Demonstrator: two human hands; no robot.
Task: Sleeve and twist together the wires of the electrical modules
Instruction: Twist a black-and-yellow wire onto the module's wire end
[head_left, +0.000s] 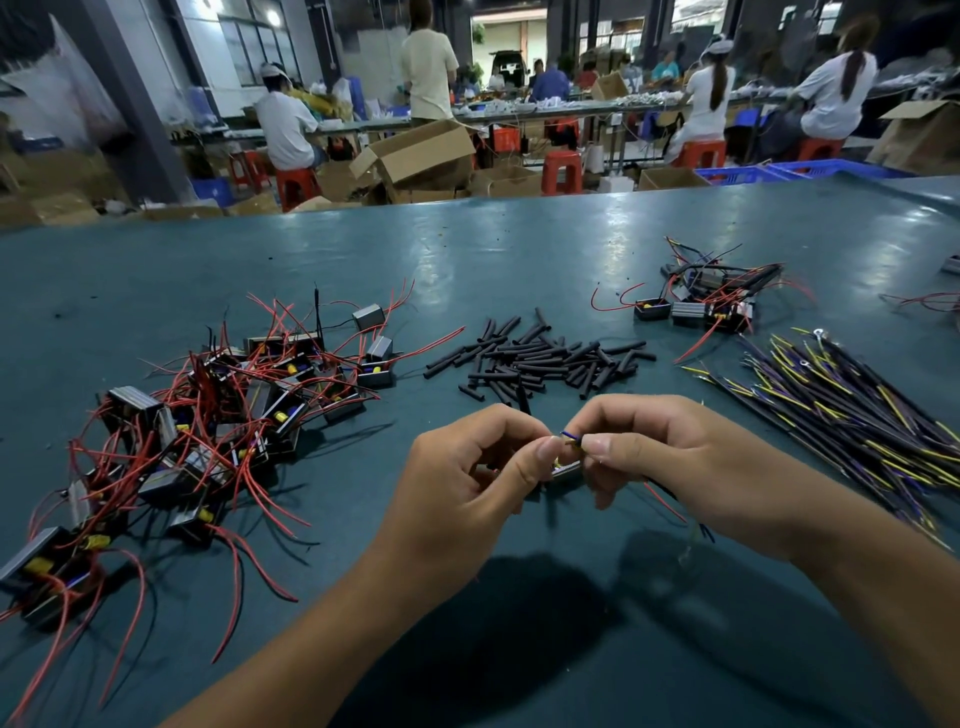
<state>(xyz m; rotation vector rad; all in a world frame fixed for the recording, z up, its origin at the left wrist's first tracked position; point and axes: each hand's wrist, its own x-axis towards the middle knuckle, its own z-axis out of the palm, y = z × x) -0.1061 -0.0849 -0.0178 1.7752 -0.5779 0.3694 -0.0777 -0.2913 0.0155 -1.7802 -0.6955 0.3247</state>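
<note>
Wire ends, blue and yellow, bridge the narrow gap between the two thumbs, long axis running left to right. Left hand and right hand each pinch one side with curled fingers; both sit equally near. The module hangs just below the pinch. Sleeve tubes lie on the table, beyond the hands.

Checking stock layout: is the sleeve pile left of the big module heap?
No, the black sleeve pile lies right of the big module heap, mid-table.
</note>
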